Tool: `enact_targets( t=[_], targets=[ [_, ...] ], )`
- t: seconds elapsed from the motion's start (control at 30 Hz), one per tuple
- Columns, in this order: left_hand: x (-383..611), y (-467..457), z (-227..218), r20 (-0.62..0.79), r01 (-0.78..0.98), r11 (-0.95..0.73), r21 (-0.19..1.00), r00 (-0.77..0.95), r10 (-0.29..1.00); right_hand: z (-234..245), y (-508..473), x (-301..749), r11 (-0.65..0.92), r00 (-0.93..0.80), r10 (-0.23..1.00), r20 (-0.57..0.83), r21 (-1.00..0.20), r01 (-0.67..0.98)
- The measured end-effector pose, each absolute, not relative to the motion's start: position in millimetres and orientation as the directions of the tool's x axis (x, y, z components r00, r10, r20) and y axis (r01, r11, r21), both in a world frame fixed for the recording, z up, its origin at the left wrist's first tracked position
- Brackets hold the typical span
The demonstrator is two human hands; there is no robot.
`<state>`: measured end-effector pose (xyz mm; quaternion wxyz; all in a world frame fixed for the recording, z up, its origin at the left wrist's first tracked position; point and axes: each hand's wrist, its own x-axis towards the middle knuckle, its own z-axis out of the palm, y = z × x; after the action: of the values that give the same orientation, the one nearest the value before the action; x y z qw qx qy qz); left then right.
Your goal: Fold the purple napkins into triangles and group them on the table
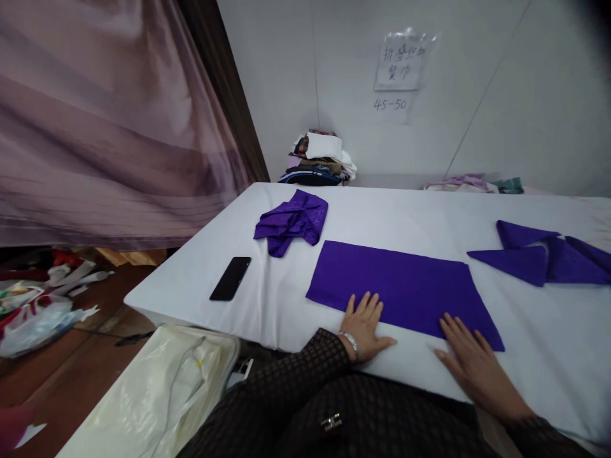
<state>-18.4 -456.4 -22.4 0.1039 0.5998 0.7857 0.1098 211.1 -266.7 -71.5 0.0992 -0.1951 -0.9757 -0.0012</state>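
A purple cloth napkin (396,280), folded into a flat rectangle, lies on the white-covered table (372,210) in front of me. My left hand (365,327) rests flat with fingers spread, its fingertips on the napkin's near edge left of the middle. Near the right end of that same edge, my right hand (470,362) also lies open, fingertips touching the cloth. A silver bracelet (352,346) circles my left wrist. Beyond and to the left sits a crumpled purple cloth (294,221). Several purple folded pieces (522,262) with pointed corners lie at the right.
A black phone (231,278) lies near the table's left edge. Stacked clothes (319,159) stand against the back wall. Left of me are a plastic-covered seat (147,394), a hanging curtain (109,114) and plastic bags (41,321) on the floor. Handwritten paper signs (400,63) hang on the wall.
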Motion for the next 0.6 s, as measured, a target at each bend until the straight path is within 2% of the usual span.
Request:
enact_targets(
  t=[0.17, 0.33, 0.47, 0.6],
  targets=[
    [-62, -514, -23, -0.056, 0.865, 0.472, 0.173, -0.470, 0.881, -74, -239, 264, 0.886, -0.866, 0.458, 0.202, -0.029, 0.462],
    [-92, -556, -21, -0.044, 0.761, 0.648, 0.028, -0.647, 0.762, -57, -252, 251, 0.816, -0.802, 0.578, 0.148, -0.071, 0.574],
    [-108, -562, -24, 0.015, 0.788, 0.615, 0.029, -0.616, 0.788, -37, -257, 239, 0.787, -0.778, 0.617, 0.121, -0.103, 0.608],
    [-119, -555, -23, 0.113, 0.853, 0.521, -0.004, -0.518, 0.848, -24, -259, 237, 0.813, -0.800, 0.581, 0.149, -0.133, 0.566]
  ],
)
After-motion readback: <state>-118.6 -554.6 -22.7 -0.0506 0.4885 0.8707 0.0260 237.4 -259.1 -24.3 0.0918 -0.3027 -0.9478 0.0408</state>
